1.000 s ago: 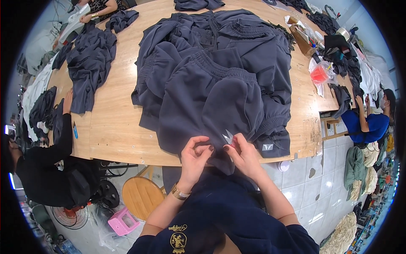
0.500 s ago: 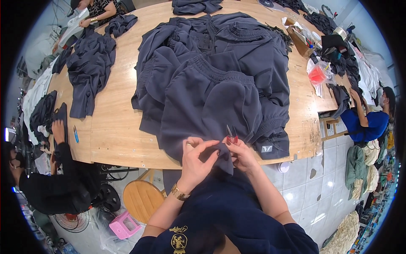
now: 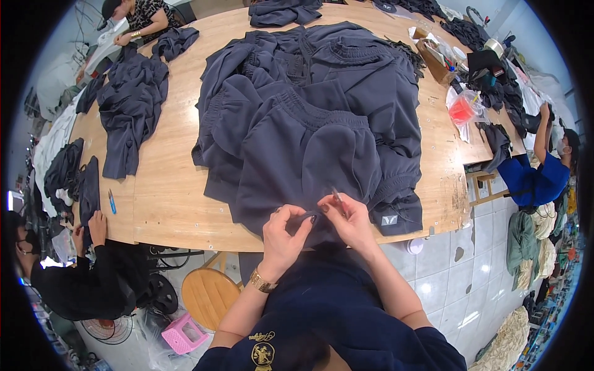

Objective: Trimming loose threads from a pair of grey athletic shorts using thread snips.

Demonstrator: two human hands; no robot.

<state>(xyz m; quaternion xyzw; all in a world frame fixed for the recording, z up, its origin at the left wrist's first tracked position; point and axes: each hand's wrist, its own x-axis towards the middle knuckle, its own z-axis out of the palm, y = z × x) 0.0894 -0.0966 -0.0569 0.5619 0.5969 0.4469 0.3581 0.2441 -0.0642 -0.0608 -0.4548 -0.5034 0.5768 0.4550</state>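
The left hand (image 3: 283, 232) pinches the near edge of a dark garment (image 3: 275, 167), at the garment's six o'clock; the right hand (image 3: 349, 224), just beside it toward three o'clock, grasps small snips (image 3: 336, 195), their tip pointing toward eleven, though whether the blades are parted I cannot tell; the garment lies over the near side of a heap of dark clothes (image 3: 365, 71) on the wooden table (image 3: 167, 198), its gathered waistband (image 3: 314, 112) toward twelve o'clock; handling of this edge looks under way, not finished; which pieces in the heap are done or left does not show
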